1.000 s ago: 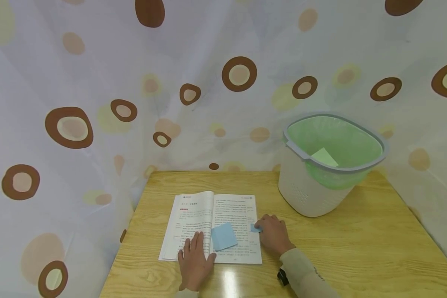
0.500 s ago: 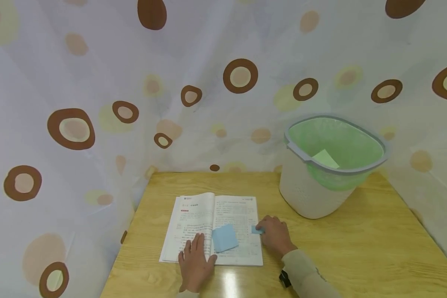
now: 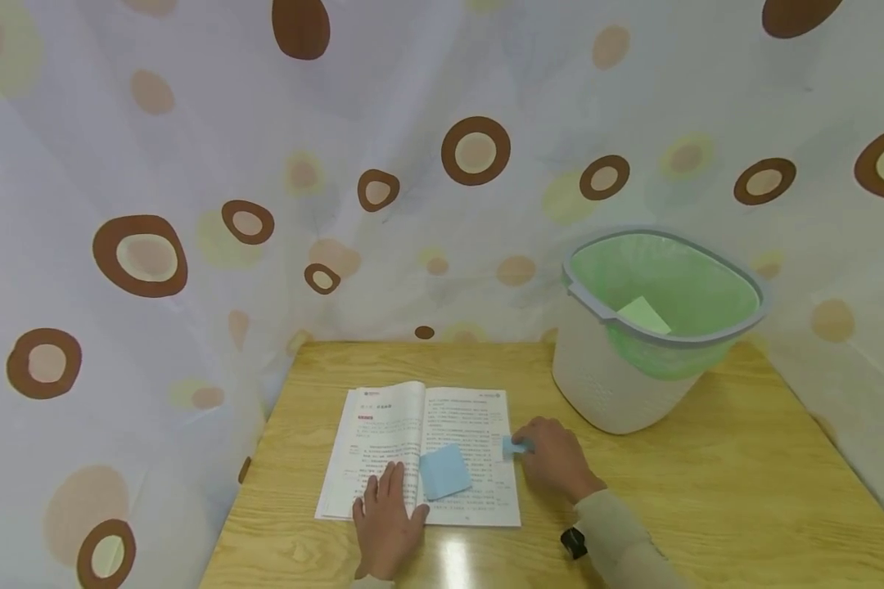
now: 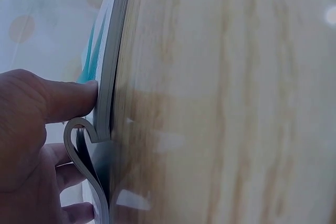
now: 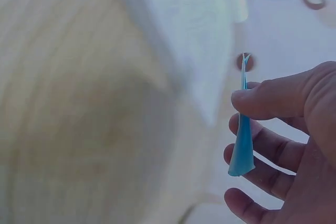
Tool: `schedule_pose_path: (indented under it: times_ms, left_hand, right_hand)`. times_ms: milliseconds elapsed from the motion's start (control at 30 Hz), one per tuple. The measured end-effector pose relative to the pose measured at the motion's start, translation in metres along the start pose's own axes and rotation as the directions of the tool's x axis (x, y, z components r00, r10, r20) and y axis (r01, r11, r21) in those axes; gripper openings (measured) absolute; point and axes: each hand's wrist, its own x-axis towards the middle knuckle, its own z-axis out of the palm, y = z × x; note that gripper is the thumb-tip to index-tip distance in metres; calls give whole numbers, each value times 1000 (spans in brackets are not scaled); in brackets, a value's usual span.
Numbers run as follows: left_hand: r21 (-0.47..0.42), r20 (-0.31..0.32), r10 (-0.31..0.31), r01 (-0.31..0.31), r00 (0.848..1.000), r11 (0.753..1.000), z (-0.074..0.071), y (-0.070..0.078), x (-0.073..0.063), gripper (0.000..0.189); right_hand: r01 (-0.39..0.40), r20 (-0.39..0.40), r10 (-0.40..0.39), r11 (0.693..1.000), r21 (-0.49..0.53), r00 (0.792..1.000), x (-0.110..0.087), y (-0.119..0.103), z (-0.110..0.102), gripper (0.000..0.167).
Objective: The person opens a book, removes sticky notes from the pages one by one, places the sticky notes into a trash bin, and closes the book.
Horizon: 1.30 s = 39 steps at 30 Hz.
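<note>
An open book [image 3: 372,417] lies on the wooden table, with a blue sticky note [image 3: 445,472] flat on its right page beside the spine. My left hand [image 3: 387,523] rests on the lower left page, fingers straight and spread. Its thumb [image 4: 73,98] touches the book's bottom edge in the left wrist view, where the pages bulge near the spine. Over the right page's outer edge, my right hand [image 3: 556,458] pinches a second blue sticky note [image 5: 243,145] between thumb and fingers. That note is bent lengthwise, seen nearly edge-on in the right wrist view.
A pale bin [image 3: 604,384] with a grey rim and green liner stands at the back right of the table [image 3: 707,491]. Inside it shows a light paper square [image 3: 644,315]. A dotted curtain [image 3: 412,106] hangs behind and along both sides.
My right hand has lifted its blue note from the right page's edge and shifted a little to the right. The left hand stays in place on the book.
</note>
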Motion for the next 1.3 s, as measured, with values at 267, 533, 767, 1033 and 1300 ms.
schedule_pose_path:
  times_ms: [267, 533, 767, 1033, 1300]
  left_hand:
    - [9, 9, -25, 25, 1000, 1000, -2, -2, 2, 75]
    - [7, 15, -33, 33, 999, 999, 0, -1, 1, 75]
    - [-6, 1, -11, 11, 1000, 1000, 1, -2, 3, 74]
    - [-12, 7, -5, 5, 1000, 1000, 2, -2, 2, 74]
    - [-11, 6, -1, 1, 1000, 1000, 1, -3, 1, 74]
  right_hand:
    - [237, -226, -224, 971, 33, 948, -4, -31, -68, 15]
    - [402, -533, -335, 916, 10, 777, -1, -29, -129, 23]
    - [417, -748, -261, 909, 22, 610, 7, -12, -181, 16]
    - [258, -831, -85, 963, 72, 550, 23, 27, -227, 7]
    - [71, -816, 80, 987, 147, 572, 28, 53, -237, 10]
